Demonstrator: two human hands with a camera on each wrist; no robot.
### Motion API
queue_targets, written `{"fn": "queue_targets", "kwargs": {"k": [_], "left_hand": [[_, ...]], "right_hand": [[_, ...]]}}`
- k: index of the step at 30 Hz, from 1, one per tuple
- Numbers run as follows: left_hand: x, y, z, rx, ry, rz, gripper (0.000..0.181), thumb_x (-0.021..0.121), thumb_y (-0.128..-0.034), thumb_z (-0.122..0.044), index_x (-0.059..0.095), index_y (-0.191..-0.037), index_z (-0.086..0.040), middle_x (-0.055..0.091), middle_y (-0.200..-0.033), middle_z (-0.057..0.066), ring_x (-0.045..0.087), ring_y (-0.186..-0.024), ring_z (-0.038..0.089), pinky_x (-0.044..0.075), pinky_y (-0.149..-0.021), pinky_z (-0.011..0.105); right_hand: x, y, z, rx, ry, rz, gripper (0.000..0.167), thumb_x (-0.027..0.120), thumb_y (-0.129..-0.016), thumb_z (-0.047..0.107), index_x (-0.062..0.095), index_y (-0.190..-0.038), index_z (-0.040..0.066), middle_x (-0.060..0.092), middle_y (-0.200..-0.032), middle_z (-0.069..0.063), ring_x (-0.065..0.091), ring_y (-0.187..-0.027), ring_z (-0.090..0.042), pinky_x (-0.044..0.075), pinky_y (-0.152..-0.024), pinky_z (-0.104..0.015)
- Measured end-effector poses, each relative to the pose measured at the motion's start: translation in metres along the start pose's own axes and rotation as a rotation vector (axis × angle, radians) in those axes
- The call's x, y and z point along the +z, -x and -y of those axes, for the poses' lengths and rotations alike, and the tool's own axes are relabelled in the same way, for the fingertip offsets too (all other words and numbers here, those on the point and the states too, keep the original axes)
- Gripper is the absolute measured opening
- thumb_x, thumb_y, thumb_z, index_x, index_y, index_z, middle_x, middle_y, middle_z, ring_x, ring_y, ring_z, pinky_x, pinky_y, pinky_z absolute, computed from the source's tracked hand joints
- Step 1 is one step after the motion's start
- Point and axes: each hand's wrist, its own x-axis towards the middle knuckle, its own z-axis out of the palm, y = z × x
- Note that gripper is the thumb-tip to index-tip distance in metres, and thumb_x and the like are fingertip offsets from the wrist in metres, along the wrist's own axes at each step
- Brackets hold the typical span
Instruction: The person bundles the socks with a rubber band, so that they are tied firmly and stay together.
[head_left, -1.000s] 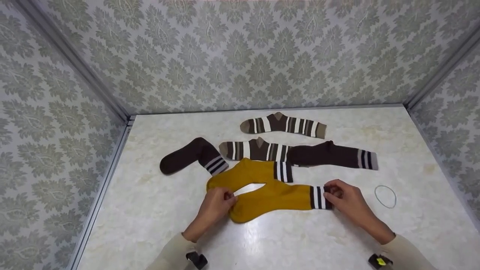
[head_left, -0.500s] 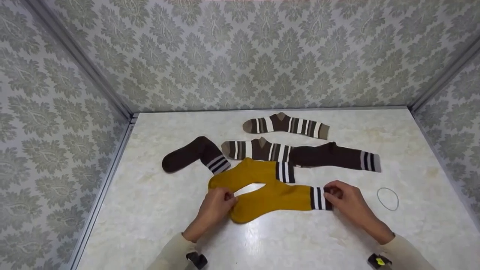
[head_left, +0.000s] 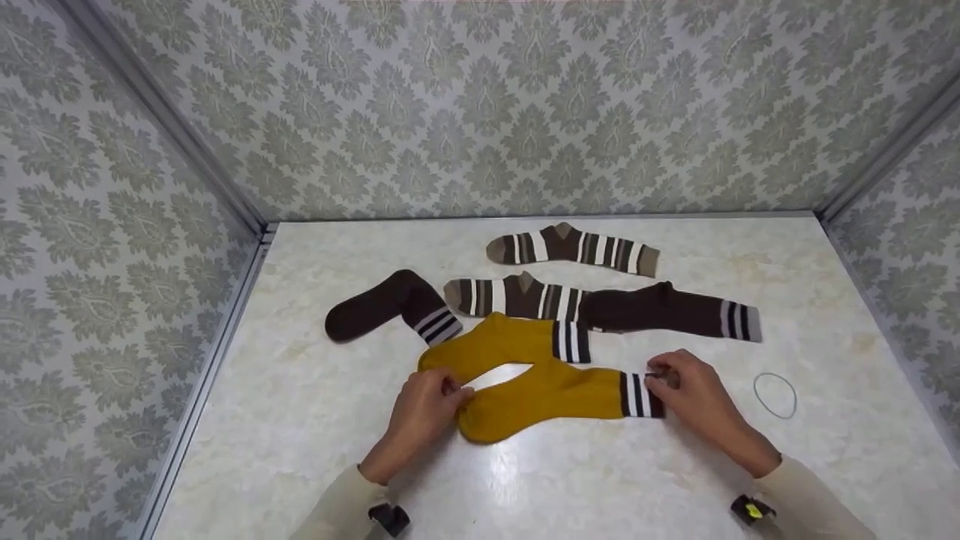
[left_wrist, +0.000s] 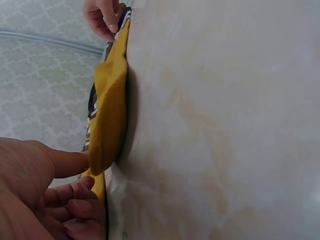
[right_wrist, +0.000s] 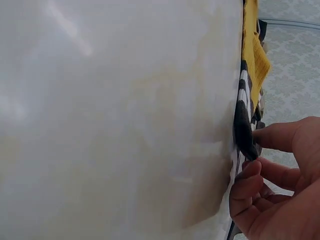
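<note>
- At far left, a dark brown sock (head_left: 382, 304) lies bent at the heel, its grey-and-black striped cuff meeting the far mustard sock (head_left: 502, 341).
- The left hand (head_left: 424, 409) is next, its fingers loosely curled and its thumb touching the toe of the near mustard sock (head_left: 547, 394); whether it pinches the toe or only touches it, one cannot tell.
- The far mustard sock lies toe left, with a black-and-white cuff to the right.
- The near mustard sock lies flat on the pale table (head_left: 862, 465) between both hands, its heel meeting the far one.
- Just beyond the far mustard sock is a striped sock (head_left: 487, 298) in brown, white and grey; a matching striped sock (head_left: 574, 249) lies apart, nearer the back wall (head_left: 525, 112).
- Farther right, a second dark sock (head_left: 660, 311) lies straight, its toe over the cuff end of the closer striped sock.
- The right hand (head_left: 694, 394) pinches the near mustard sock's cuff between thumb and fingertips, the gap closed down to the fabric.
- At far right, a thin loop (head_left: 793, 397) lies beside the right hand, apart from the socks.
</note>
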Motion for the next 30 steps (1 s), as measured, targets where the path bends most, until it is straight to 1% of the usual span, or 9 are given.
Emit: {"fn": "queue_targets", "kwargs": {"k": [4, 7, 9, 13, 16, 20, 25, 30], "left_hand": [[-0.010, -0.003, 0.006, 0.002, 0.058, -0.047, 0.017, 0.085, -0.0982, -0.014, 0.074, -0.088, -0.008, 0.064, -0.073, -0.002, 0.055, -0.066, 0.013, 0.048, -0.062, 0.028], [-0.018, -0.004, 0.018, 0.015, 0.097, -0.081, 0.014, 0.084, -0.0989, -0.009, 0.073, -0.090, -0.007, 0.063, -0.074, -0.001, 0.054, -0.067, 0.014, 0.047, -0.061, 0.026], [-0.024, -0.004, 0.026, 0.009, 0.124, -0.102, 0.013, 0.082, -0.0992, -0.006, 0.073, -0.091, -0.007, 0.063, -0.075, -0.001, 0.054, -0.067, 0.014, 0.046, -0.060, 0.025], [-0.033, -0.003, 0.042, 0.007, 0.141, -0.155, 0.010, 0.081, -0.0999, -0.004, 0.074, -0.093, -0.007, 0.065, -0.077, 0.000, 0.055, -0.070, 0.015, 0.046, -0.063, 0.024], [-0.037, -0.003, 0.049, -0.002, 0.134, -0.181, 0.008, 0.080, -0.1006, -0.004, 0.073, -0.095, -0.006, 0.065, -0.080, 0.002, 0.056, -0.074, 0.016, 0.048, -0.066, 0.025], [-0.038, -0.005, 0.052, -0.030, 0.122, -0.189, 0.005, 0.078, -0.1002, -0.002, 0.073, -0.102, -0.003, 0.068, -0.086, 0.004, 0.060, -0.079, 0.017, 0.051, -0.071, 0.028], [-0.035, -0.010, 0.052, -0.040, 0.133, -0.176, 0.011, 0.077, -0.1005, -0.001, 0.073, -0.111, 0.002, 0.074, -0.095, 0.009, 0.065, -0.084, 0.021, 0.055, -0.076, 0.032], [-0.031, -0.016, 0.050, -0.047, 0.140, -0.163, 0.017, 0.077, -0.1004, -0.002, 0.074, -0.116, 0.005, 0.075, -0.100, 0.012, 0.065, -0.087, 0.023, 0.056, -0.078, 0.037]], "right_hand": [[0.001, -0.006, 0.001, -0.012, -0.004, -0.034, 0.015, 0.080, -0.099, 0.003, 0.079, -0.113, 0.003, 0.072, -0.103, -0.006, 0.065, -0.089, -0.020, 0.054, -0.079, -0.034], [0.005, -0.012, 0.003, -0.038, -0.028, -0.042, 0.012, 0.079, -0.100, 0.003, 0.079, -0.112, 0.002, 0.072, -0.102, -0.006, 0.065, -0.088, -0.020, 0.055, -0.079, -0.032], [0.008, -0.017, 0.005, -0.059, -0.047, -0.039, 0.012, 0.078, -0.100, 0.003, 0.079, -0.112, 0.002, 0.072, -0.100, -0.006, 0.065, -0.087, -0.019, 0.055, -0.079, -0.031], [0.015, -0.027, 0.008, -0.084, -0.072, -0.030, 0.013, 0.077, -0.100, 0.004, 0.079, -0.113, 0.002, 0.071, -0.099, -0.003, 0.064, -0.086, -0.017, 0.054, -0.079, -0.030], [0.018, -0.034, 0.011, -0.083, -0.092, -0.009, 0.013, 0.077, -0.101, 0.005, 0.079, -0.114, 0.002, 0.071, -0.098, -0.001, 0.063, -0.086, -0.016, 0.054, -0.080, -0.030], [0.023, -0.043, 0.016, -0.089, -0.113, 0.029, 0.015, 0.078, -0.102, 0.007, 0.079, -0.116, 0.001, 0.071, -0.099, -0.002, 0.066, -0.088, -0.017, 0.057, -0.081, -0.031], [0.028, -0.053, 0.021, -0.102, -0.124, 0.048, 0.018, 0.079, -0.102, 0.007, 0.078, -0.118, 0.001, 0.071, -0.105, -0.006, 0.069, -0.094, -0.019, 0.059, -0.085, -0.032], [0.033, -0.063, 0.024, -0.118, -0.143, 0.058, 0.021, 0.080, -0.101, 0.007, 0.078, -0.121, 0.000, 0.072, -0.108, -0.009, 0.070, -0.097, -0.022, 0.060, -0.087, -0.035]]}}
